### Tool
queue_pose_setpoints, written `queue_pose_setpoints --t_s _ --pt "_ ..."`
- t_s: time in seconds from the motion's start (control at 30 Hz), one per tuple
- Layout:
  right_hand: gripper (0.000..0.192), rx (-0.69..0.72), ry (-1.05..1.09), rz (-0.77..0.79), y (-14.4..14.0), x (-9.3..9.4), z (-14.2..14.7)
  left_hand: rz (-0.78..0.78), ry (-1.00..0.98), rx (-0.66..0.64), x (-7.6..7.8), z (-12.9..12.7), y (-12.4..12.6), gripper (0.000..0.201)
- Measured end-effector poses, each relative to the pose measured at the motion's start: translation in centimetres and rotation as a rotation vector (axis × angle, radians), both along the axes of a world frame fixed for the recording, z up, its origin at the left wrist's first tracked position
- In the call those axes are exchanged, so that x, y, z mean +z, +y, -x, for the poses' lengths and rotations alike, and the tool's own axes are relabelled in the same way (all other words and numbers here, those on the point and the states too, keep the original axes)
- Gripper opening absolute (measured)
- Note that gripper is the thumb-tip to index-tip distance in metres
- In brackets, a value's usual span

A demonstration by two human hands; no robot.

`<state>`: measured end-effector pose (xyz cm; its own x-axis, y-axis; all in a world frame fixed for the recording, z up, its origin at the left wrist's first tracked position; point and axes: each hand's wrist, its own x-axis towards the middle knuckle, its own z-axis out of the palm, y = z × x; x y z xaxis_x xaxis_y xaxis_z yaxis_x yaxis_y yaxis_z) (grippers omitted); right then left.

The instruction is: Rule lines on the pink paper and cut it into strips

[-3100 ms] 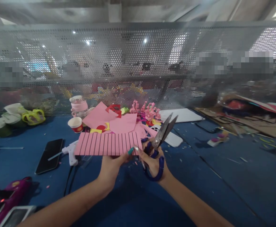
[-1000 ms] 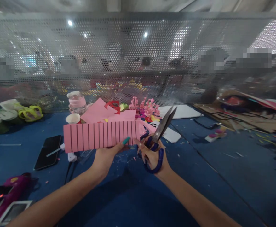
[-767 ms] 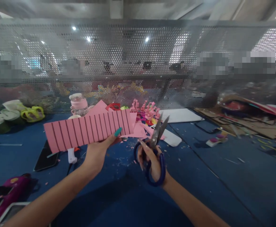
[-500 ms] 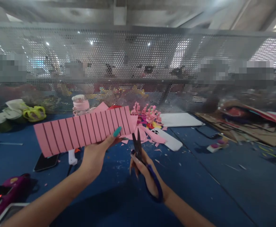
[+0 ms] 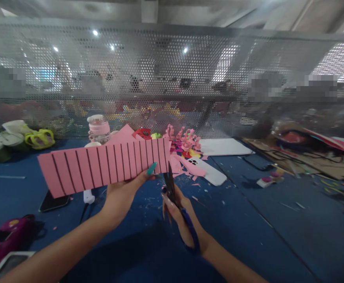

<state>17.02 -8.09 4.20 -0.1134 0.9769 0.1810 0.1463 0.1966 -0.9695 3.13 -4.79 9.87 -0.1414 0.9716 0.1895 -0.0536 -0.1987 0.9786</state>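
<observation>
A long pink paper strip (image 5: 101, 165) with dark parallel lines drawn across it is pinched in my left hand (image 5: 125, 192), the thumb on its front face near the right end. It looks like more than one layer. My right hand (image 5: 180, 212) grips a pair of scissors (image 5: 186, 224) with dark blades and blue handles. The blades point up at the strip's lower right corner, apparently around its edge. Pink offcuts (image 5: 186, 165) lie just behind the blades, beside a white phone (image 5: 210, 173).
Curled pink paper pieces (image 5: 183, 137) stand at the back near a white board (image 5: 226, 146). Left are a pink-banded bottle (image 5: 99, 129), a dark phone (image 5: 54, 201), a white-handled tool (image 5: 88, 196) and a purple device (image 5: 13, 236). A perforated metal screen (image 5: 160, 67) closes the back; cardboard (image 5: 301, 161) lies right.
The strip has swung slightly, its right end lowering toward the scissors. The blades have closed somewhat and now meet the strip's lower right corner.
</observation>
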Motion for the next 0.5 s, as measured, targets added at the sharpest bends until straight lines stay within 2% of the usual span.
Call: queue_pose_setpoints --t_s 0.13,0.5 --pt "0.034 -0.001 0.015 -0.014 -0.1 -0.1 0.0 0.04 0.129 0.0 0.0 0.0 -0.1 0.027" --pt "0.032 -0.019 0.031 0.015 -0.1 -0.2 -0.1 -0.013 0.228 0.003 -1.0 0.4 0.2 0.036"
